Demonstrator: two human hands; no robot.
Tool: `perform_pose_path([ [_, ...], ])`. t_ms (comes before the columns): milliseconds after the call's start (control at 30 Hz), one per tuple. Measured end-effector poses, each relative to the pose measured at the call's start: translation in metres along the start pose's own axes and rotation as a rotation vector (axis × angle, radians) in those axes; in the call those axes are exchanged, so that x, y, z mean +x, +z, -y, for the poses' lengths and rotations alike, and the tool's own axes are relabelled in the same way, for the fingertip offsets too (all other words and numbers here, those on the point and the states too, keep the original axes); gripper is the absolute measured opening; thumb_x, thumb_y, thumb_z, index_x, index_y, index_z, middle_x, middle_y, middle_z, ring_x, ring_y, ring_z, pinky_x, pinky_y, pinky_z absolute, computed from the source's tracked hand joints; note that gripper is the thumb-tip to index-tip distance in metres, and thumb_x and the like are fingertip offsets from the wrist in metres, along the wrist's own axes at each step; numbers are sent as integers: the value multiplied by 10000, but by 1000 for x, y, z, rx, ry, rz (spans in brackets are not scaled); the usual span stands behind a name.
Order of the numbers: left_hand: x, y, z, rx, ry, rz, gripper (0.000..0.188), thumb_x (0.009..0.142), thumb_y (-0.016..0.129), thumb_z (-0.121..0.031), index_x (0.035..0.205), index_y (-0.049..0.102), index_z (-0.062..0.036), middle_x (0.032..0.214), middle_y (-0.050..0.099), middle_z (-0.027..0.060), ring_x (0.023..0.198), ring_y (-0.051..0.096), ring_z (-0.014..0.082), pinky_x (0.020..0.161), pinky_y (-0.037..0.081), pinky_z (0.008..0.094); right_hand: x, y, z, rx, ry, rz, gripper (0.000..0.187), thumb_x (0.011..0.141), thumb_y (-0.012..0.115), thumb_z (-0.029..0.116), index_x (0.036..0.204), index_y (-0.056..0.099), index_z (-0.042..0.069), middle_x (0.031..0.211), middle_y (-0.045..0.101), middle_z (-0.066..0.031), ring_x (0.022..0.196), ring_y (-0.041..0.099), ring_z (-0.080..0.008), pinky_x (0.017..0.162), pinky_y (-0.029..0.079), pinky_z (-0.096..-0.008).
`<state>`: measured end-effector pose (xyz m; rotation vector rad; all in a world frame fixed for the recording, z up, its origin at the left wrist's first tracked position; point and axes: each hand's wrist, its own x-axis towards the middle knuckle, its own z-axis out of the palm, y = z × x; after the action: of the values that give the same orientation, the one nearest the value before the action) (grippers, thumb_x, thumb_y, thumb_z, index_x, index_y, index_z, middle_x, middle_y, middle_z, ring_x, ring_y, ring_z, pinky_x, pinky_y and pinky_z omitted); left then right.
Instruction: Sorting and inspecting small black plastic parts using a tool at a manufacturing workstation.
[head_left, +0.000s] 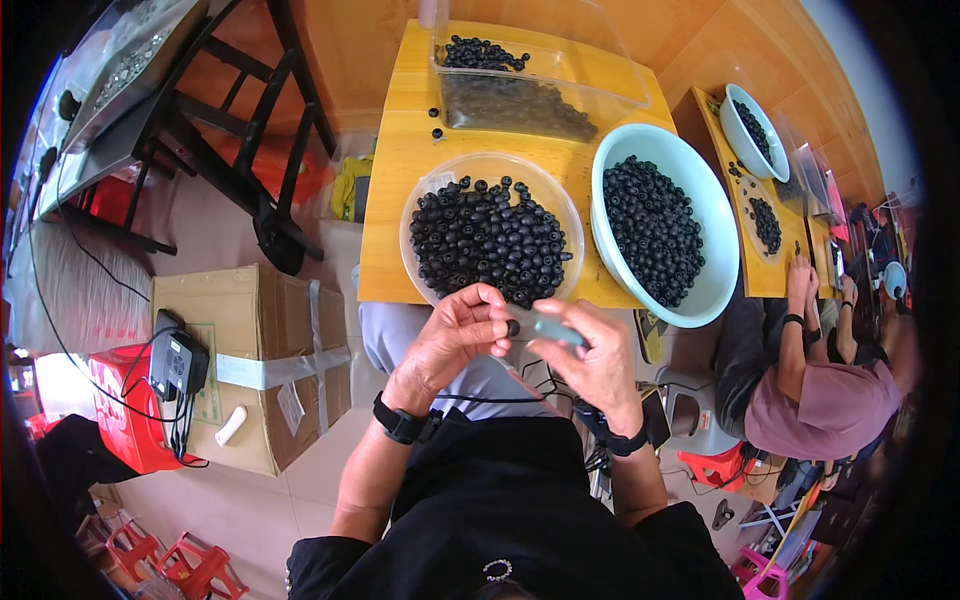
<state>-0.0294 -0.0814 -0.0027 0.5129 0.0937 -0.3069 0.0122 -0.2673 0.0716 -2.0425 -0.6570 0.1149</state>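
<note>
Between the fingertips of my left hand [452, 338] is a small round black bead-like part [513, 328]. My right hand [600, 362] is closed around a tool with a pale grey-green handle [560, 333]; motion blurs it, so its exact kind does not show. Both hands meet just off the near edge of the yellow table [385, 270]. Beyond them, a round clear tray [408, 232] holds a heap of similar black parts. To its right stands a light blue bowl [727, 225], filled with more of them.
A clear rectangular bin [610, 92] with black parts is at the table's back, two loose parts beside it. On the left stand a taped cardboard box [235, 330] and a black-legged stand [225, 130]. At right, another person [825, 400] works at a similar table.
</note>
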Motion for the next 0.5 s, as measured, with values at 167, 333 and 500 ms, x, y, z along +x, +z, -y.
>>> perform_pose_path([
  [167,-1,4,14,88,-33,16,264,809,665,10,1025,524,-45,960,646,82,777,645,133,643,546,235,-9,7,0,37,20,140,276,745,751,84,1004,660,58,838,623,-97,746,642,-279,639,498,-331],
  [333,-4,10,2,316,4,-159,217,837,640,-11,1030,543,-32,958,662,107,771,644,132,675,548,248,-13,-4,-7,-22,128,32,219,773,726,70,977,650,42,828,625,-94,718,639,-222,622,491,-318],
  [500,-1,3,-23,624,189,-379,129,866,625,-44,984,603,3,926,673,106,762,639,125,693,542,248,11,-59,-25,-280,-7,-380,201,767,696,43,956,638,10,755,592,-76,648,550,-179,620,449,-301],
])
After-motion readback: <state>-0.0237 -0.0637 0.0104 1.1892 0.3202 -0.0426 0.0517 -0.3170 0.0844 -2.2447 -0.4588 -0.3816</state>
